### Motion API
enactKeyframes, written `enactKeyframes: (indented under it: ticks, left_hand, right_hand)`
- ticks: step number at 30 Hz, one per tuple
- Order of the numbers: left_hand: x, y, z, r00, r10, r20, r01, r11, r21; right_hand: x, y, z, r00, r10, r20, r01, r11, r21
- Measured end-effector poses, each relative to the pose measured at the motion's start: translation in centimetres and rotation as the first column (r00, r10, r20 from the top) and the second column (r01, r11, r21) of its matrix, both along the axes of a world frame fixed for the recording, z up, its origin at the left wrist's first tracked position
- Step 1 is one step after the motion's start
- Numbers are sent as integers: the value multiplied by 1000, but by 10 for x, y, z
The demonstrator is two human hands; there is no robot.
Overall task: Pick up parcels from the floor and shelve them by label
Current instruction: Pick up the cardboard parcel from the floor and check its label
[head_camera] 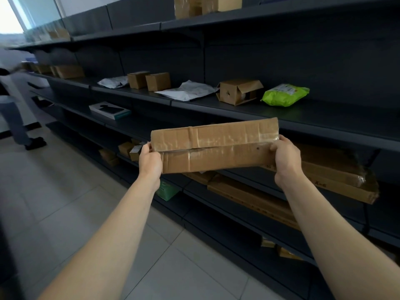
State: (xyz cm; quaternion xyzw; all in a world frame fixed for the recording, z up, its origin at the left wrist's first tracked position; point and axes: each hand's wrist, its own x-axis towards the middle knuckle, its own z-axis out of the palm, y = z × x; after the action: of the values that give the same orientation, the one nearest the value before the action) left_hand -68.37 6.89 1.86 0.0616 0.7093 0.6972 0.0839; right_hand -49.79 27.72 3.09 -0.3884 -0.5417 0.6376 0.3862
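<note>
Head view: a long, taped cardboard parcel (pixel 213 146) is held level in the air in front of the dark metal shelving (pixel 303 118), clear of the tiled floor (pixel 65 202) and not resting on any shelf. The left hand (pixel 150 159) is closed around the parcel's left end; the right hand (pixel 285 155) is closed around its right end, thumb on the near face. On the shelf behind and above the parcel lie two small closed cartons (pixel 149 80), white mailer bags (pixel 188 90), an opened carton (pixel 239 92) and a green bag (pixel 285 94). Long flat cartons (pixel 324 176) lie on the lower shelves behind the right hand. A second person's legs (pixel 19 124) show at far left, blurred
</note>
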Motion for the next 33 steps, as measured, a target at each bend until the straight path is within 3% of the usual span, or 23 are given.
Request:
enactKeyframes:
  ticks: [10,19,33]
  left_hand:
    - [5,2,10,1000,9,-7,-9,999,-33]
    - [13,0,21,985,168,45,-169,986,13]
    - [33,7,40,991,68,-115,-74,996,-44]
  right_hand:
    - [1,6,-11,993,-26,118,32,998,-50]
    - [7,6,-16,994,-3,110,18,990,-137]
    - [-2,11,-29,991,-45,126,58,992,-108]
